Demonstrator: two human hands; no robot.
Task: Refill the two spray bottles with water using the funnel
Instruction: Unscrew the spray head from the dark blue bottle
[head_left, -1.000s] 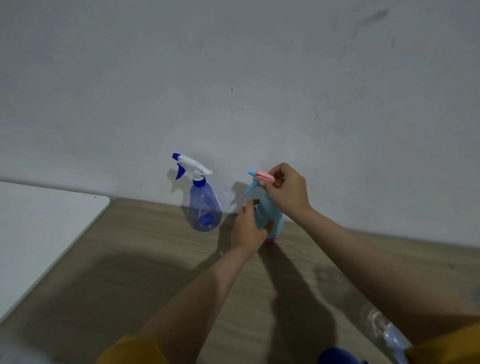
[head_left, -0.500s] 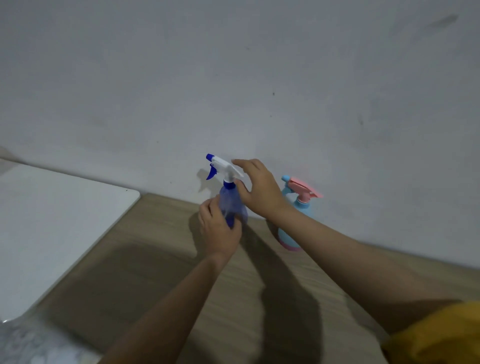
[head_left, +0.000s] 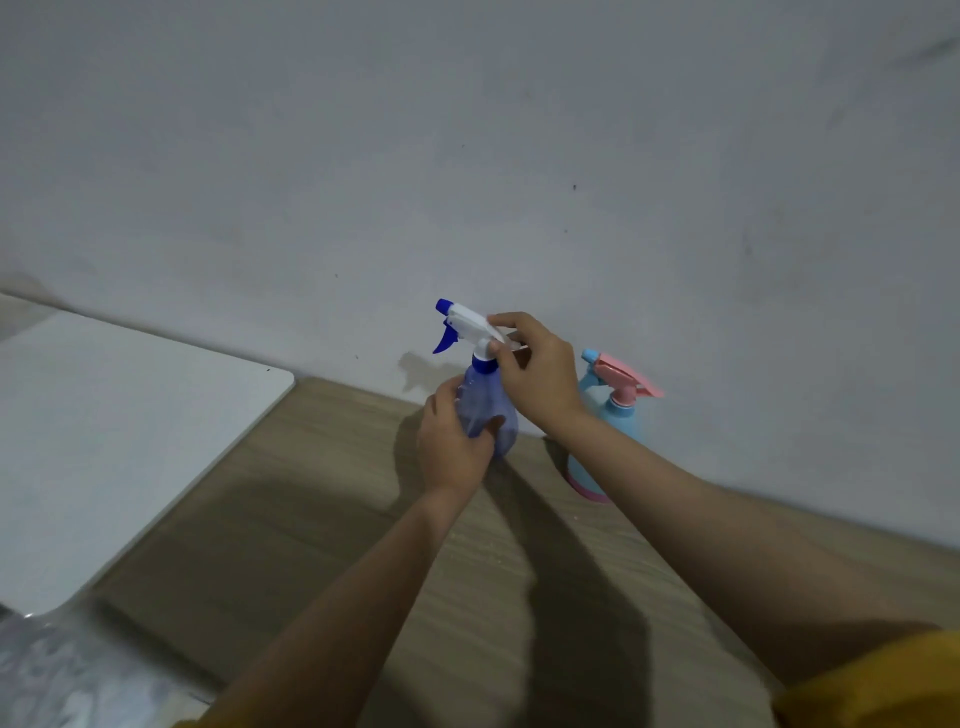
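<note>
The translucent blue spray bottle (head_left: 488, 410) stands on the wooden table (head_left: 322, 499) at its far edge, by the wall. The left hand (head_left: 452, 447) wraps curled fingers round its body; the right hand (head_left: 535, 369) pinches its white trigger head (head_left: 467, 322). Just right stands the light-blue bottle with pink sprayer (head_left: 615, 415), untouched.

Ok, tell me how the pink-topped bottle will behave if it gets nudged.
The light blue bottle probably stands fairly steady: its base looks wider than its neck. The pink trigger head overhangs to one side, so a knock up there might tip it. How full it is cannot be seen, so its weight is a guess.
</note>
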